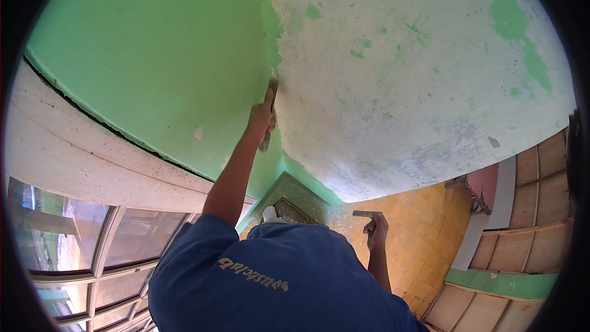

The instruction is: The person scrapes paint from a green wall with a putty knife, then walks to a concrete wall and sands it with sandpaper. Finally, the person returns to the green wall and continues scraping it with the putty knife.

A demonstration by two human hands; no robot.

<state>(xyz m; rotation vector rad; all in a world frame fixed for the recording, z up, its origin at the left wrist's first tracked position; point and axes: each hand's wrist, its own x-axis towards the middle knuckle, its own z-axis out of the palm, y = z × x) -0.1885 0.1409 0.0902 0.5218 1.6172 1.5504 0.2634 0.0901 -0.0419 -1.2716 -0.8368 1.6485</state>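
Note:
My left hand [261, 118] is raised to the wall corner, its fingers wrapped round a scraper [273, 88]. The tool's dark upper end is right at the border between the green paint [172, 49] and the stripped whitish wall [381, 86]. Lower and to the right, my right hand [377, 232] is closed on a flat, narrow, greyish tool [365, 214], held out over the floor in this view. Green specks and patches dot the whitish wall, with a larger green patch [511, 19] at upper right.
Pale chips are scattered on the floor near a dark framed panel [295, 211] in the corner. Yellow tiles [418, 227] cover the floor to the right. Windows [67, 227] line the lower left. A pink-topped piece of furniture [482, 185] stands at right, by a wood-framed partition [528, 209].

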